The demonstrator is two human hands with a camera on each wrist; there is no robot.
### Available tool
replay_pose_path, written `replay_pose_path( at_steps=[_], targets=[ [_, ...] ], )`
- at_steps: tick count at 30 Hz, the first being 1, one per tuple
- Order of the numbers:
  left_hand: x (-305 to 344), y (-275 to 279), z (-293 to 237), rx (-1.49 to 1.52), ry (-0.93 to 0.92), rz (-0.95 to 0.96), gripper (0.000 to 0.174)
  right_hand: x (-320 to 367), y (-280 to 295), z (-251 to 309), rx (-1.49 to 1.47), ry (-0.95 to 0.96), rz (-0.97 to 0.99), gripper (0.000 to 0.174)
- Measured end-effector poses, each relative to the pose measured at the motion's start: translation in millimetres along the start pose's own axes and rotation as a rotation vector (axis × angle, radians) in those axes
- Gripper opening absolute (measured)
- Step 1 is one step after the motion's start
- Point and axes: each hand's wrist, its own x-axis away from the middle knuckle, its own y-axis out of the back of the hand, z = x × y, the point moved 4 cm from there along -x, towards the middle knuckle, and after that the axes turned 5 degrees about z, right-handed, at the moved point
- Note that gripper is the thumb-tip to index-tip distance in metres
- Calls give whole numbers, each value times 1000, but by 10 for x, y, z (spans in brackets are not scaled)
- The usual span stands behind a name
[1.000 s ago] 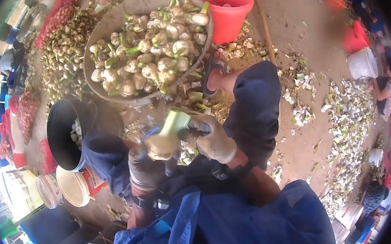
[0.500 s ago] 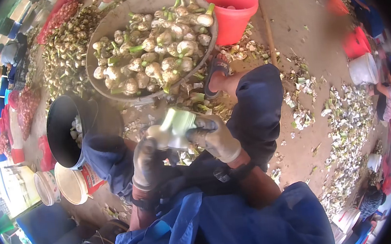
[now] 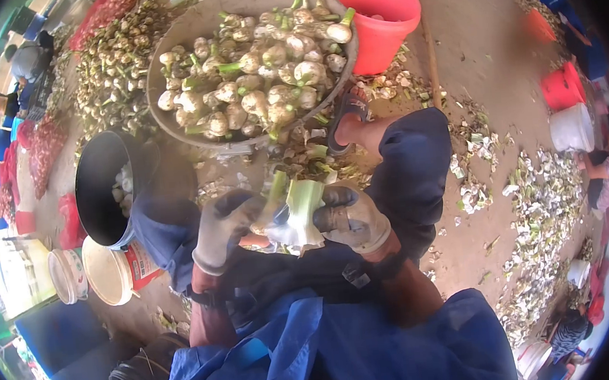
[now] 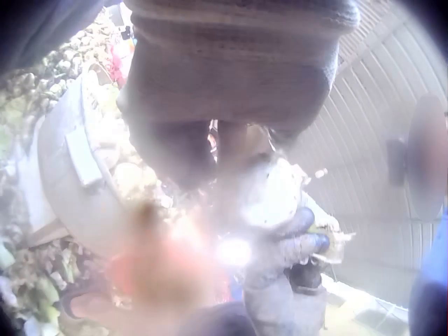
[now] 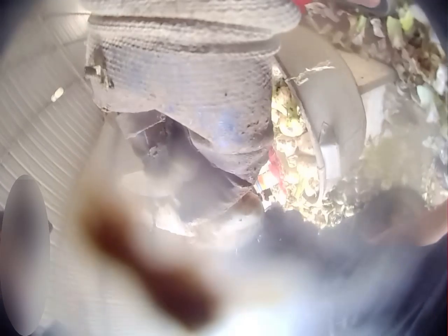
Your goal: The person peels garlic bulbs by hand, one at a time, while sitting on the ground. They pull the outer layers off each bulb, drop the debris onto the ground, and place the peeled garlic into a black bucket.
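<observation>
Both hands wear pale work gloves with dark, dirty fingers. In the head view my left hand (image 3: pixel 229 226) grips a garlic bulb by its side; its green stem (image 3: pixel 275 190) stands up beside the fingers. The left wrist view shows the white bulb (image 4: pixel 269 196) below that hand. My right hand (image 3: pixel 357 220) pinches a wide pale-green strip of outer garlic leaf (image 3: pixel 305 201), with a ragged whitish lower end, close beside the bulb. Blur covers the right fingertips in the right wrist view, below the glove (image 5: pixel 189 105).
A wide round tub (image 3: pixel 167 130) heaped with garlic bulbs stands ahead. Near it are a red bucket (image 3: pixel 377 33) and, by the left knee, a black bucket (image 3: pixel 92 188) with white bulbs inside. Lidded pails (image 3: pixel 107 271) stand left. Peelings (image 3: pixel 534 219) litter the floor.
The bulb has turned between the hands, and the leaf strip has come away from the stem on the right. The hands have moved slightly apart; the head view has shifted a little.
</observation>
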Motion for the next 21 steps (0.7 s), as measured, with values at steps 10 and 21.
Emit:
replay_pose_path(
  at_steps=[10,21],
  targets=[
    [114,-426,172,966,203,148,32,39,447,-313,-287,11,-175,39],
    [-14,76,560,948,-204,-44,37,345,334,-414,-370,-137,-105,36]
  ],
)
